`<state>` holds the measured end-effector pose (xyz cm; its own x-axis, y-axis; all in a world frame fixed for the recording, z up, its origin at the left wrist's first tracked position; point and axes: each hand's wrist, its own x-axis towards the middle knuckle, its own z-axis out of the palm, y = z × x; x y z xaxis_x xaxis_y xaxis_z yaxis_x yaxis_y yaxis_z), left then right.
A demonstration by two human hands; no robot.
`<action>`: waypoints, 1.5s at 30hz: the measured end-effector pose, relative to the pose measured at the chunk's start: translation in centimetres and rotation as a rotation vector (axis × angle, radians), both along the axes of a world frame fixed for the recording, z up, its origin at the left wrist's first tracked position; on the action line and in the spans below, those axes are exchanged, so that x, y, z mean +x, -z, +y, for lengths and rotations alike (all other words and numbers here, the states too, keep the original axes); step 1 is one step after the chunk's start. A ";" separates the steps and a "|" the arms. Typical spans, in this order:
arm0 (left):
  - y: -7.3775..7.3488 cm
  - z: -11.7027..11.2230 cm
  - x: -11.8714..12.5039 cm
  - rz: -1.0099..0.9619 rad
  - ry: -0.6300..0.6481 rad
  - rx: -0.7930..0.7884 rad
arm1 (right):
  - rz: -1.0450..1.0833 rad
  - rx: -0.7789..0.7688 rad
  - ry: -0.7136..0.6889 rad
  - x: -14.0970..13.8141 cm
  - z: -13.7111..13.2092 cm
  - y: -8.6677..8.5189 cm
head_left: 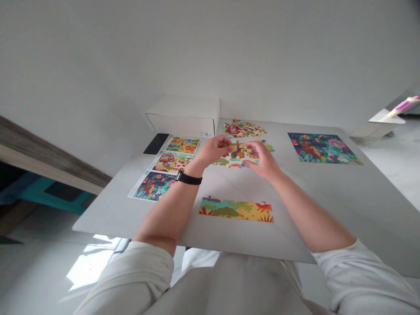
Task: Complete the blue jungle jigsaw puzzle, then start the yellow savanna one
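My left hand (214,151), with a black band on its wrist, has its fingers curled and pinched at the edge of a colourful puzzle piece (236,150). Facing it, my right hand (266,161) has thumb and forefinger spread apart over loose puzzle pieces (226,162); I see nothing gripped between them. The fingers partly hide these pieces. Nearer to me lies a joined puzzle strip (236,210) with green crocodiles, a bush and yellow ground. Behind the hands is a pile of red and brown puzzle pieces (244,129).
A finished dark-blue puzzle (323,148) lies at the right of the table (328,210). On the left are a sheet with three pictures (172,162) and a black phone (156,144). A white box (183,118) stands at the back against the wall.
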<state>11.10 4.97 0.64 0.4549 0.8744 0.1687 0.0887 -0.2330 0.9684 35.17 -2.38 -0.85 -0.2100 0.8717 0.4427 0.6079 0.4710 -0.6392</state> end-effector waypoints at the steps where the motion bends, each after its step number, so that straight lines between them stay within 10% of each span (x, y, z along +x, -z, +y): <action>1: 0.0 0.0 0.0 0.009 0.016 0.000 | -0.071 0.059 -0.019 -0.1 -0.3 -0.2; 18: -2.6 0.4 -4.5 0.546 0.074 -0.072 | -0.360 0.073 -0.202 -3.8 1.3 0.0; 25: -0.8 1.5 -5.4 1.041 -0.080 -0.125 | -0.492 -0.010 -0.236 -6.6 1.9 3.7; 45: 1.5 2.3 -4.1 1.239 -0.072 0.123 | -0.557 -0.025 -0.201 -7.3 1.5 5.2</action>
<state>7.03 7.24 -0.86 0.3182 0.9126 -0.2568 0.9417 -0.2732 0.1961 27.87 -0.91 -6.04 -0.5674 0.7992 0.1982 0.7552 0.6010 -0.2617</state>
